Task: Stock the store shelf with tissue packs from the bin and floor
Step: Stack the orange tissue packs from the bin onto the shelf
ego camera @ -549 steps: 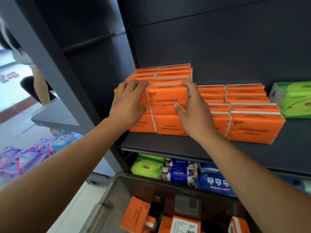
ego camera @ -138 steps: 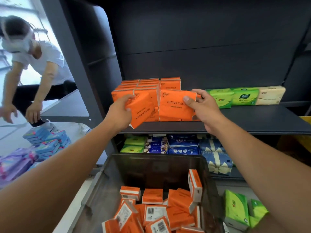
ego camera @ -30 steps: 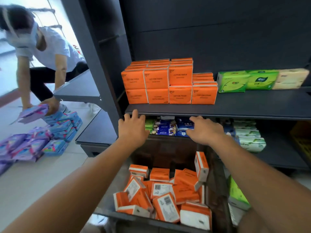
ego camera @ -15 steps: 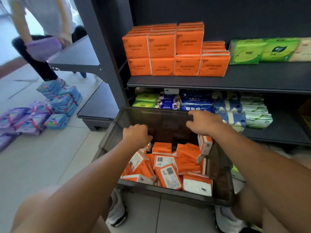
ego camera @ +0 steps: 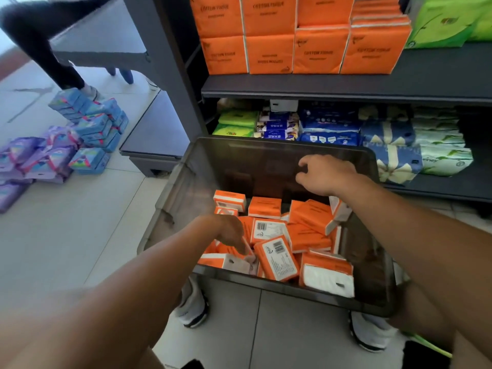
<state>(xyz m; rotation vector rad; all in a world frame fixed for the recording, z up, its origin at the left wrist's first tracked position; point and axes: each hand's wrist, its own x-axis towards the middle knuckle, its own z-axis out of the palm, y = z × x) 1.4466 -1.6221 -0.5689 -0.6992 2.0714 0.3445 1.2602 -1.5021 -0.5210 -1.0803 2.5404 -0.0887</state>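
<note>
Hands dropping from shelf [ego camera: 439, 86] into bin [ego camera: 266, 155]: next pick starting.
Tissue packs [ego camera: 277, 258] are lying loose in the bin; left hand [ego camera: 234, 235] is now touching one, grip unclear; right hand [ego camera: 324, 174] is hovering above, fingers loosely curled, empty.

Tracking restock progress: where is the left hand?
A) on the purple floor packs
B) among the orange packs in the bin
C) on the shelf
B: the left hand reaches down among the orange packs inside the bin.
</note>
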